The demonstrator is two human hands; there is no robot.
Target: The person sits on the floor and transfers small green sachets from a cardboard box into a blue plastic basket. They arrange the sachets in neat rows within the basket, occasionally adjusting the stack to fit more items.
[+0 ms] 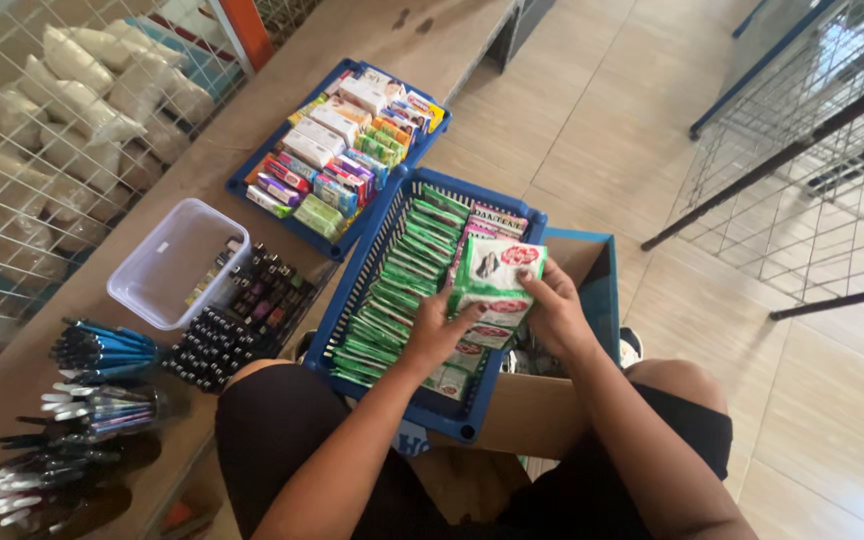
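Both hands grip a stack of soap packets: left hand beneath, right hand on its right edge, above the blue basket. Step: loading. Next: alignment beside the green sachets.

Beige tiled floor right of and beyond the hands, sunlit. Wooden worktop runs left of them. White wire mesh panel far left; wire racks with dark bars far right.

Two blue baskets, one clear tub, one cardboard box, two hands.
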